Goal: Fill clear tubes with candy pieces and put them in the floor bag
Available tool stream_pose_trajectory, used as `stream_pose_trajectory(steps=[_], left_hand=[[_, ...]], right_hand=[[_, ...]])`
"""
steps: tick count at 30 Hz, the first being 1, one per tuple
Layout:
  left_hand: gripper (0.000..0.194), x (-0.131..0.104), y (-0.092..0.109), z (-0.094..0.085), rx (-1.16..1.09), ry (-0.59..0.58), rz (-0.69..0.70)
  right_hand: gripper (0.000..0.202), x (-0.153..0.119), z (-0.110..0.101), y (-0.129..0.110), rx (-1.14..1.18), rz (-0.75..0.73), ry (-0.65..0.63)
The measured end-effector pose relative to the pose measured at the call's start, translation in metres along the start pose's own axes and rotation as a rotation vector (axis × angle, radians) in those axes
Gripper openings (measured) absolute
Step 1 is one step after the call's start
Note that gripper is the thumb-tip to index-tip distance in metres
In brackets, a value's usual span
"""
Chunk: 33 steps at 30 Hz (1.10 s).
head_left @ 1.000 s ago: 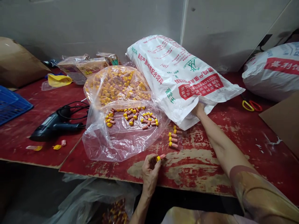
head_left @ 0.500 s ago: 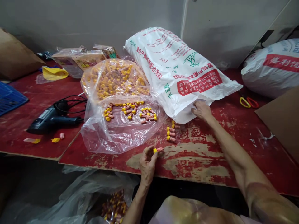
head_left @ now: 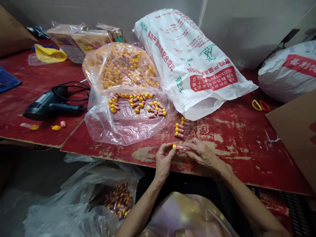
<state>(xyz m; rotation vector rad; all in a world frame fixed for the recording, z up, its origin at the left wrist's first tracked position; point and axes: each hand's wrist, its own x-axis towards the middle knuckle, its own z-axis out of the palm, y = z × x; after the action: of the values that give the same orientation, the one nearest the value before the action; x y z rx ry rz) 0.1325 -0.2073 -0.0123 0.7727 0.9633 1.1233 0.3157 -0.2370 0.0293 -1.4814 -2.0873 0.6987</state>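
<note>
On the bench's (head_left: 61, 72) far left, a blue plastic crate (head_left: 7, 80) cut by the frame. Next, a dark pistol-shaped heat gun (head_left: 46, 103), cord looped; before it, a clear tube with a yellow cap (head_left: 29, 126). Behind, film-wrapped cardboard boxes (head_left: 91, 41), lettering too small to read.

Then a large clear plastic bag (head_left: 123, 70) packed with yellow-capped tubes, loose ones scattered across its flattened mouth. Below bench level, a second clear plastic bag (head_left: 118, 200) of similar tubes; whether these are handled or waiting, cannot tell.

Left hand (head_left: 163, 161): thumb and finger clamped on the capped end of a small tube with red-and-white filling (head_left: 179, 147), held just above the bench's front edge. Behind it, a short row of about five capped tubes (head_left: 179, 129), apparently with clear film. Right hand (head_left: 204, 154): fingers at the tube's far end, around what looks like clear film; pinching or only guiding, cannot tell.

Progress, judged: a handful set out, one midway, the bagful left.

Behind, a white printed sack (head_left: 172, 49), mouth gaping: red and green Chinese characters, "ISO900..." on a red panel. Far right, a second white sack (head_left: 288, 75), pale characters on a red band, cut off.
</note>
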Motion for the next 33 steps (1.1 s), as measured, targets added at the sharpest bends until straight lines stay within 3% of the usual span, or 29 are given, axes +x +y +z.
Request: stream_pose_trajectory(steps=[6,10,15,18,21,24,29,33], left_hand=[[0.031,-0.015,0.001,0.002,0.147,-0.017,0.004],[0.036,-0.017,0.0,0.001,0.279,-0.077,0.021],[0.025,0.001,0.016,-0.007,0.734,-0.248,0.22],[0.023,0.023,0.033,-0.016,0.931,-0.094,0.414],[0.02,0.058,0.05,-0.029,1.059,0.117,0.587],[0.02,0.105,0.062,-0.039,1.249,0.201,0.656],[0.028,0.171,0.073,-0.041,1.555,0.135,0.658],[0.034,0.202,0.081,-0.041,1.552,0.133,0.671]], right_hand=[[0.033,0.006,0.027,-0.01,0.003,-0.056,0.059],[0.031,0.007,0.036,-0.013,-0.128,0.023,0.072],[0.026,0.034,0.02,-0.031,-0.488,0.245,-0.261],[0.022,0.055,0.017,-0.043,-0.635,0.267,-0.395],[0.019,0.065,0.023,-0.039,-0.657,0.194,-0.421],[0.022,0.061,0.035,-0.024,-0.637,0.109,-0.312],[0.026,0.047,0.056,-0.007,-0.731,-0.062,0.14],[0.031,0.047,0.041,0.009,-0.723,-0.073,0.337]])
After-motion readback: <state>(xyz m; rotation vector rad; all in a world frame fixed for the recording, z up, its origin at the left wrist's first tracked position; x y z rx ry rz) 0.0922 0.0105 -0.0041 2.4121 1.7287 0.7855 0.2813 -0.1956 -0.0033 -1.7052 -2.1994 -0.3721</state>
